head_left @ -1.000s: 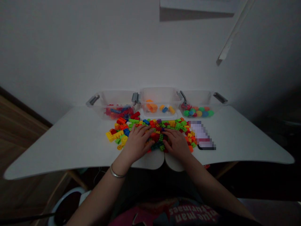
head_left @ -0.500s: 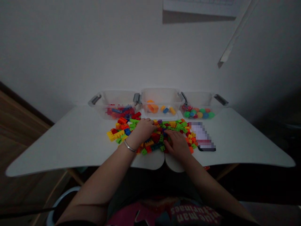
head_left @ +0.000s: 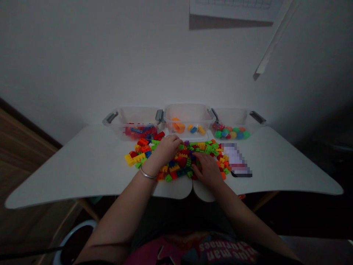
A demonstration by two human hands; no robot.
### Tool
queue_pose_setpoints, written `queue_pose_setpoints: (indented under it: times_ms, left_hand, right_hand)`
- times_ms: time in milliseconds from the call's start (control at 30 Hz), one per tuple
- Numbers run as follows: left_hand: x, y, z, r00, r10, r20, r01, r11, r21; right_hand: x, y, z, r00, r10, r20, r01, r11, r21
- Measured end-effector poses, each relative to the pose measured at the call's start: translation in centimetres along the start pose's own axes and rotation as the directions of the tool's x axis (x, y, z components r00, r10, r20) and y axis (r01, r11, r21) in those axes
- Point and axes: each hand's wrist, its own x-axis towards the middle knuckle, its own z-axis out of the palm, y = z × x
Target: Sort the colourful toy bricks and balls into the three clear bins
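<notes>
A spread pile of toy building bricks (head_left: 182,161) in red, green, yellow, orange and blue lies on the white table (head_left: 91,165). My left hand (head_left: 168,146), with a silver bangle at the wrist, is over the middle of the pile. Its fingers are bent and close together; their undersides are hidden, so whatever they pinch does not show. Lower on the right, my right hand (head_left: 208,169) rests on the bricks. Its fingers are stretched out with the thumb apart, and the fingertips touch the pile near a dark blue or purple brick (head_left: 192,154).
Behind the pile stand three clear plastic bins: the left bin (head_left: 117,129) has red and blue pieces, the middle bin (head_left: 190,117) orange, yellow and blue pieces, the right bin (head_left: 255,127) coloured balls. A phone (head_left: 237,160) lies right of the bricks. The wall rises close behind.
My left hand has shifted slightly up and left over the pile, uncovering some bricks beneath the wrist. My right hand has barely moved.
</notes>
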Motion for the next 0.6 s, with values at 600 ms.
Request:
queue_pose_setpoints:
  times_ms: [600]
  left_hand:
    - [-1.3,-9.0,-5.4,0.584,-0.664,-0.467,0.67,0.719,-0.185]
  right_hand:
    - [-0.1,0.1,0.0,1.0,-0.019,-0.015,0.019,1.0,0.002]
